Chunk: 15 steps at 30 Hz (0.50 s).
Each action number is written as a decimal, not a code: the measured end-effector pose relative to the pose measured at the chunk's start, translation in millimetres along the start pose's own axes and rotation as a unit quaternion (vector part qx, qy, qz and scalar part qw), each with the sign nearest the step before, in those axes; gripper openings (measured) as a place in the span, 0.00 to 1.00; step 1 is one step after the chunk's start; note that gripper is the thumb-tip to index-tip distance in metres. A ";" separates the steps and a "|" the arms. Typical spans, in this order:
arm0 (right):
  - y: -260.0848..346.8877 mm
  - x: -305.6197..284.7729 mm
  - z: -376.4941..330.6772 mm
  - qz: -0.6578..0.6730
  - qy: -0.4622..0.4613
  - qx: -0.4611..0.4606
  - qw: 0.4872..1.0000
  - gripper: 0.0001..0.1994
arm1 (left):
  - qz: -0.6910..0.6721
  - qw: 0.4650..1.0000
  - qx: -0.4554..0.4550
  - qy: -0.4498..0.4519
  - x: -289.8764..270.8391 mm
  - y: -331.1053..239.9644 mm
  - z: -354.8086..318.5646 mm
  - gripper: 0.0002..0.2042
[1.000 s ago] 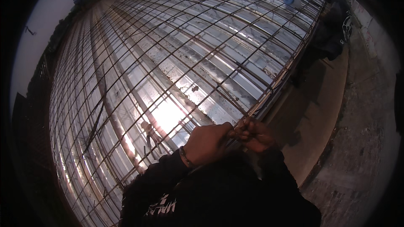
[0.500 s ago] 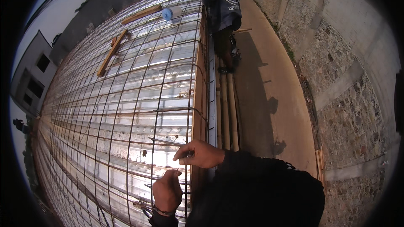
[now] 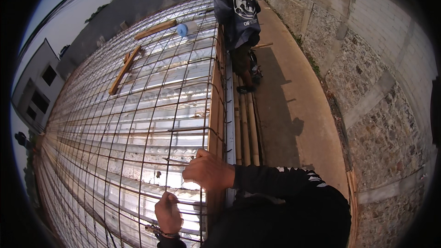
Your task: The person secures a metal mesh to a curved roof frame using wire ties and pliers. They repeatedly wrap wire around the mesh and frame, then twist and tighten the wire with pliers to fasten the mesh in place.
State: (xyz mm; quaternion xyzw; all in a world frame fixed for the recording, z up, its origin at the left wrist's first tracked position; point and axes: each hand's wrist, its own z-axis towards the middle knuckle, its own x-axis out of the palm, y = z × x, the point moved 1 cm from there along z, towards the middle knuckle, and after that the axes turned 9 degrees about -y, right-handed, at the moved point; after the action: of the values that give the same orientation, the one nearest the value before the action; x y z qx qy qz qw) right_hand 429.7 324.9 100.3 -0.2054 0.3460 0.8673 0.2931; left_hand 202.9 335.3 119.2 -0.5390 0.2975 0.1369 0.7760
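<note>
I am bent over a rusty steel rebar mesh (image 3: 138, 124) laid over shiny corrugated metal decking (image 3: 183, 71). My right hand (image 3: 209, 171), in a black sleeve, is closed on a thin metal wire (image 3: 173, 160) that points left across the mesh, close to the wooden edge board (image 3: 215, 105). My left hand (image 3: 167, 211), with a bracelet at the wrist, is lower and to the left. Its fingers are closed around a mesh bar.
Another person in a dark hooded sweatshirt (image 3: 236, 11) stands bent over at the deck's far edge. Wooden planks (image 3: 123, 70) and a blue-and-white container (image 3: 186, 29) lie on the mesh. Poles (image 3: 243, 124) run along the edge beside a concrete path (image 3: 287, 105) and a stone wall (image 3: 381, 128).
My view has swung round, so the deck edge and path now run up the middle. My hands, together a second ago, are apart, the right one above the left.
</note>
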 end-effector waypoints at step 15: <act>23.9 37.3 12.0 0.060 0.093 0.041 0.993 0.11 | 0.042 0.964 0.072 -0.252 -44.2 6.5 20.3 0.25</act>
State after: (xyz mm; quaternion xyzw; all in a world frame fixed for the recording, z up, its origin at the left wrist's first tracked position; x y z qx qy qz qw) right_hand 384.6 333.1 99.0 -0.2521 0.4189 0.8454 0.2152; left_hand 171.1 361.1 146.1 -0.4167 0.1238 0.2787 0.8564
